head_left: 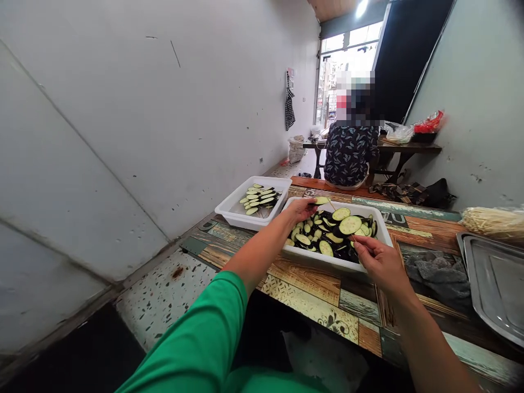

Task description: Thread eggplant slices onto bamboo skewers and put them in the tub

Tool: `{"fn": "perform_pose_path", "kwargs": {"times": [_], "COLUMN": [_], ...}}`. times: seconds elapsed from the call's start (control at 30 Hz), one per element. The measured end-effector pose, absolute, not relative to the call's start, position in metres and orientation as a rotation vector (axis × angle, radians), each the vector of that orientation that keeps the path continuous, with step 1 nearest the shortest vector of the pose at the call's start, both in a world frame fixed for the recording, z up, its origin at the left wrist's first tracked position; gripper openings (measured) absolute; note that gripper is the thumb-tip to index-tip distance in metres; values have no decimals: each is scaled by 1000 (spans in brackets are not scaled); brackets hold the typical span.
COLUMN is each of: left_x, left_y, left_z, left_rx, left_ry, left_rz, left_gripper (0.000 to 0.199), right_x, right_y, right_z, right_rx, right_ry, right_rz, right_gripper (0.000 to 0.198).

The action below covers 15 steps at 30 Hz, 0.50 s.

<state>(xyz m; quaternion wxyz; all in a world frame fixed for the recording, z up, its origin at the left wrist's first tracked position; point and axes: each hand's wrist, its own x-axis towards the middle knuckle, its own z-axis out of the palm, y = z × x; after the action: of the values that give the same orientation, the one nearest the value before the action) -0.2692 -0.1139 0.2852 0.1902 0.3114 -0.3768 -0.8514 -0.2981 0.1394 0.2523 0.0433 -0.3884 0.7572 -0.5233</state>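
Note:
Over a white tub (385,232) of cut eggplant (326,248), my right hand (377,256) pinches the lower end of a thin wooden skewer (354,238). Large oval eggplant slices (351,224) with pale flesh and dark skin are threaded on it. At the tub's far left edge, my left hand (302,211) has its fingers closed on another eggplant slice (322,200), close to the skewer's upper tip. To the left stands a second white tub (230,212), where several skewered eggplant slices (260,198) lie in rows.
The tubs rest on a patchwork wood-print table (303,281). A grey cloth (436,273), a metal tray (497,278) and a bag of skewers (493,220) lie at the right. Beyond, a person (351,150) sits on a bench, facing away. A wall (164,120) borders the left side.

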Motion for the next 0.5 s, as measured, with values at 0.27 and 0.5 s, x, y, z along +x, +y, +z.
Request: {"fn": "perform_pose_path", "kwargs": {"times": [0.27, 0.5], "left_x": [-271, -271], "left_y": [-116, -116], "left_z": [289, 287], "left_rx": [878, 827], "left_ry": [-869, -837], "left_rz": [-2415, -2251], "left_gripper": [5, 13], "right_x": [-301, -305], "right_y": [138, 136], "right_z": [255, 254], "right_rx": [-1210, -1219], "right_ry": [2408, 2429], "right_rz": [-1441, -1409], "right_gripper": [49, 48]}}
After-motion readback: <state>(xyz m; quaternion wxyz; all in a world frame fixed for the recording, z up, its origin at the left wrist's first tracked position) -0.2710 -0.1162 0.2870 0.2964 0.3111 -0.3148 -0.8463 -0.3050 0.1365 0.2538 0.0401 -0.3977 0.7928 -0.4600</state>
